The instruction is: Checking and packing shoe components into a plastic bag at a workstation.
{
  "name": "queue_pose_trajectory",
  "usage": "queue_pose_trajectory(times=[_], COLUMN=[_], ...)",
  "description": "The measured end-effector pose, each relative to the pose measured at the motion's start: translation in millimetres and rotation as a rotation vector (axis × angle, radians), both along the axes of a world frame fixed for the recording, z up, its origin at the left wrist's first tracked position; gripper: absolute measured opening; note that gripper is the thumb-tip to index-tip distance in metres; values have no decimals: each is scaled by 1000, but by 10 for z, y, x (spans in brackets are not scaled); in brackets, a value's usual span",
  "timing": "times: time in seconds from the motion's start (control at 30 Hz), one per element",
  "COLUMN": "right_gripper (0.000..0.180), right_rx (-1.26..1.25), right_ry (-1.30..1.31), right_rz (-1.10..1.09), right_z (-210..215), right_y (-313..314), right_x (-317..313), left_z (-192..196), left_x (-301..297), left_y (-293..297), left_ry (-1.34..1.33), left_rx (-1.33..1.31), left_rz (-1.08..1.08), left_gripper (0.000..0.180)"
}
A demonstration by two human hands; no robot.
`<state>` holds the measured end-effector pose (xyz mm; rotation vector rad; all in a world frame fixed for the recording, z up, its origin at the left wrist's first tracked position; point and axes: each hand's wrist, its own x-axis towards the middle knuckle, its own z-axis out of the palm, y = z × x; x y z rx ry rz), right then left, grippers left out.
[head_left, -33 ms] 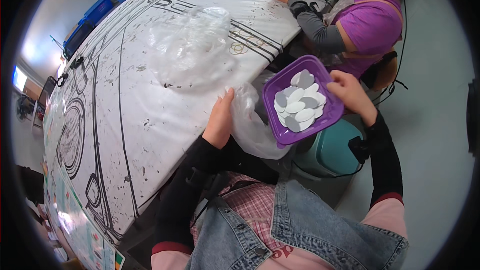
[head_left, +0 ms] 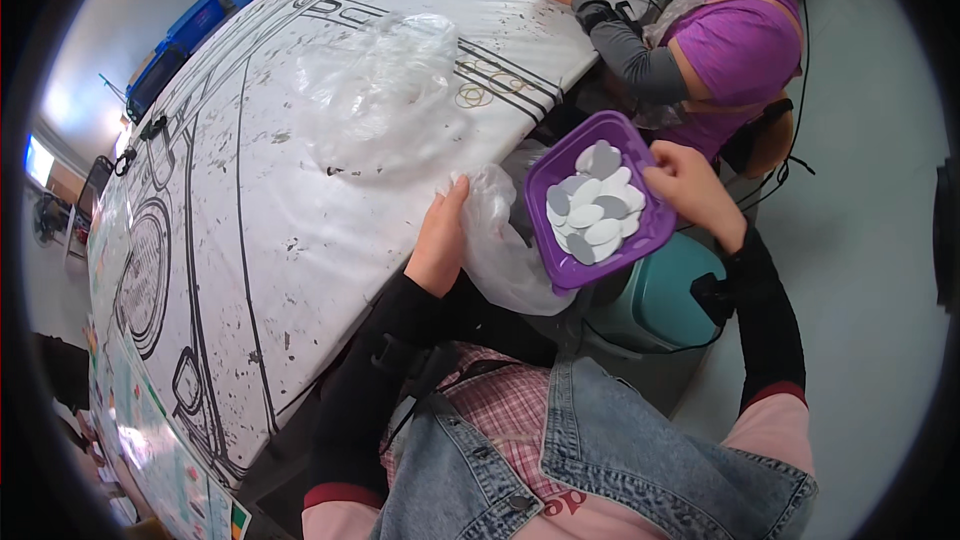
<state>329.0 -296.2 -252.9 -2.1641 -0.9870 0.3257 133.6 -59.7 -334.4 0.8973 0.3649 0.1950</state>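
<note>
From my remote seat I see the white table (head_left: 340, 230) spread left of the purple tub (head_left: 650, 240), and a co-worker (head_left: 735, 55) in a purple shirt beyond it. Crumpled clear plastic (head_left: 375, 75) lies on the table, up and left of the tub; a teal bin (head_left: 680, 295) stands below the tub. A translucent bag (head_left: 500, 265) hangs just left of the tub. My right hand (head_left: 685, 185) clasps the tub's right rim; my left hand (head_left: 440, 235) pinches the bag's edge. White and grey ovals (head_left: 597, 205) lie heaped inside the tub.

Rubber bands (head_left: 472, 97) on white table (head_left: 330, 240); blue crates (head_left: 197, 22) near edge; teal bin (head_left: 680, 290); purple-topped co-worker (head_left: 735, 52).
</note>
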Motion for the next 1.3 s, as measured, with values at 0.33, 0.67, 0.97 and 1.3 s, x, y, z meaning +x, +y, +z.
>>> queue_pose_trajectory(times=[0.33,0.67,0.97,1.3], right_gripper=[15,17,14,11], right_rx=[-172,-224,-221,-188], right_ry=[-769,-671,-667,-841], right_rz=[104,105,204,273], right_z=[150,-7,-311,127], right_y=[536,501,595,541], right_x=[-442,-437,-734,-762], left_z=[-69,-182,-189,-160], left_x=[-50,-353,-499,-362], left_y=[-186,-192,-241,-310], left_ry=[23,98,116,-44], left_rx=[-20,16,-3,-145], left_rz=[109,61,-54,39], left_gripper=[39,36,43,41])
